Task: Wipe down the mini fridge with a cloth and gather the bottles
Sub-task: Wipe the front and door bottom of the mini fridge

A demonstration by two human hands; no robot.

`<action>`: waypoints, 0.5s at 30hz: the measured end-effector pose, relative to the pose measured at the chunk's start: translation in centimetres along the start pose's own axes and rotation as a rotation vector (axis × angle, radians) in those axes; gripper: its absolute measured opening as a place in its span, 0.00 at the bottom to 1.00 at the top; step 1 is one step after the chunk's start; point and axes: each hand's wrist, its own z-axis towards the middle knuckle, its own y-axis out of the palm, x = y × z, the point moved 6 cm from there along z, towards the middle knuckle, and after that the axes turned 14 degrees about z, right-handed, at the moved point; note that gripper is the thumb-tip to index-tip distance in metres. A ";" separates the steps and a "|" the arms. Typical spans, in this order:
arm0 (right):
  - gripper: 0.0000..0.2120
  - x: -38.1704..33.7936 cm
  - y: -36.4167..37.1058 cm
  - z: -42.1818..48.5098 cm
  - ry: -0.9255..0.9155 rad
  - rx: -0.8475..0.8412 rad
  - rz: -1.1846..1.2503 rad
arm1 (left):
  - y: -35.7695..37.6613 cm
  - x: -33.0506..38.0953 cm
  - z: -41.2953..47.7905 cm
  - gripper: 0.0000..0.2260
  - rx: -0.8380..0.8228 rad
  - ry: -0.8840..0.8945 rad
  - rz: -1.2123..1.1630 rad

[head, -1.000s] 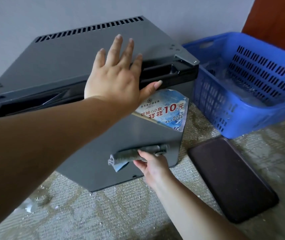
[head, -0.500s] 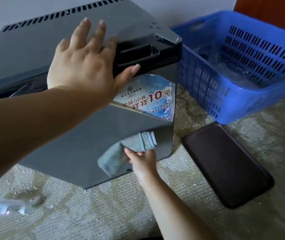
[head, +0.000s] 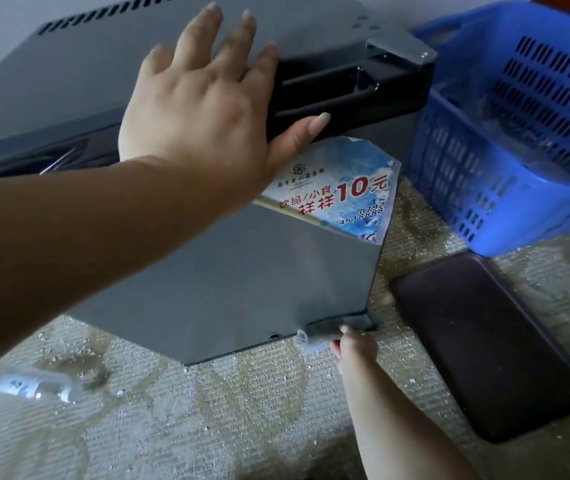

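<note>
Left hand (head: 200, 109) spread on fridge (head: 242, 271); right hand (head: 356, 348) grips cloth (head: 325, 329); basket (head: 484, 188), tray (head: 484, 341) beside; bottle (head: 37, 386) nearby.

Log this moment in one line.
left hand: flat on mini fridge top | right hand: holds cloth at door's lower corner | bottle: lying on carpet

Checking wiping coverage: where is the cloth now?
Head view: the cloth is at the lower right corner of the fridge, held by the right hand, near the dark tray.

Soft, even daylight with faint shadows — wide-angle bending at the edges, motion blur softening the bottle (head: 39, 387) at the floor's left edge.
</note>
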 end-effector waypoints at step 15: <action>0.05 -7.0 4.4 -18.2 -0.417 -0.583 -0.009 | -2.0 -2.1 -1.8 0.29 0.050 -0.062 -0.443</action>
